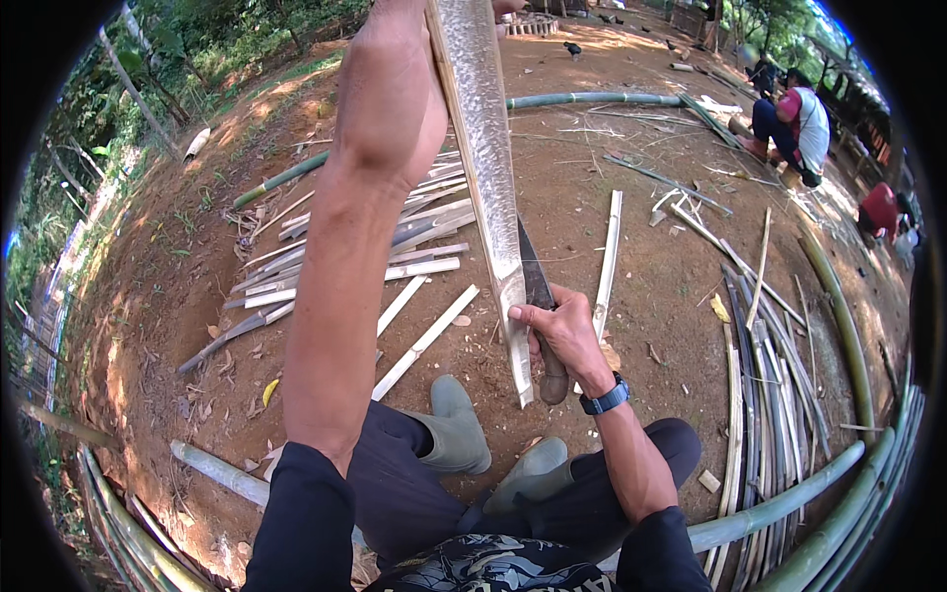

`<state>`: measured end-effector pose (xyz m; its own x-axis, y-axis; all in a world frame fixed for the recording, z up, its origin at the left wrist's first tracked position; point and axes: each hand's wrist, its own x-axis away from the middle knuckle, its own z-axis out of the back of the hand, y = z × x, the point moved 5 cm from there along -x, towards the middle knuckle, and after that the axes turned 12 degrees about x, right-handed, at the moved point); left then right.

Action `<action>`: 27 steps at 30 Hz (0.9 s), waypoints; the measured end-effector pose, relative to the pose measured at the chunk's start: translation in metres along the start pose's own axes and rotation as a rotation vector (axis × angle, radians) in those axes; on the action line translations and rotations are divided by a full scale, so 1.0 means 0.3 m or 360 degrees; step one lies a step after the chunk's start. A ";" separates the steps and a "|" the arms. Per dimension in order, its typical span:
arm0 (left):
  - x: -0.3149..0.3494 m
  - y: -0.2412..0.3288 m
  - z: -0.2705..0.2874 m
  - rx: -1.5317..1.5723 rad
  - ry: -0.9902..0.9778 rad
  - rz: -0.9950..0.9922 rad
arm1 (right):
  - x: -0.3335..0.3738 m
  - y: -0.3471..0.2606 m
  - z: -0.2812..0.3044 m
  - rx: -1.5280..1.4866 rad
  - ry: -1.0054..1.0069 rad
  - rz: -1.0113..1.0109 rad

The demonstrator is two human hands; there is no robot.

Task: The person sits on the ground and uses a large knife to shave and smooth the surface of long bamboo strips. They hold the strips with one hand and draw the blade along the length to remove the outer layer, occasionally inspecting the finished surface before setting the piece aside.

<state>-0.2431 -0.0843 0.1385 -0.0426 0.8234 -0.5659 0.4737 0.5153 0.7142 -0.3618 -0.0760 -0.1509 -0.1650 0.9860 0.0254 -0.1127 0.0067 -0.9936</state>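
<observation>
A wide split bamboo piece [480, 128], pale inner face toward me, stands lengthwise in front of me and runs out past the top of the view. My left hand [390, 89] grips its left edge high up; most of those fingers are hidden. Near the lower end, my right hand [564, 331] is closed round the handle of a machete [534, 266], its thumb pressed on the bamboo. The dark blade lies along the bamboo's right edge, partly behind it. A watch [605, 395] is on my right wrist.
Bamboo slats [424, 268] lie piled at left, with more strips [774, 375] bundled at right. A green bamboo pole [779, 500] crosses the lower right. My rubber boots [456, 424] rest on bare soil. A person [804, 128] crouches at far right.
</observation>
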 end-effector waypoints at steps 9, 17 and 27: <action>0.585 -0.708 0.457 -0.0621 0.0338 0.0400 | -0.011 0.004 0.111 -0.0209 0.0474 0.0000; 0.732 -1.112 0.431 -0.0593 -0.0189 0.0743 | -0.003 0.031 0.197 -0.0412 0.0643 -0.0004; 0.068 -0.781 0.509 -0.1530 -0.0130 0.0376 | -0.007 0.127 0.472 -0.1557 0.0458 0.0080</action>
<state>-0.2207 -0.2244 -0.1033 0.0387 0.9296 -0.3666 -0.4540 0.3432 0.8223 -0.5043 -0.1015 -0.1733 0.1090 0.9907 0.0820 0.7589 -0.0296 -0.6506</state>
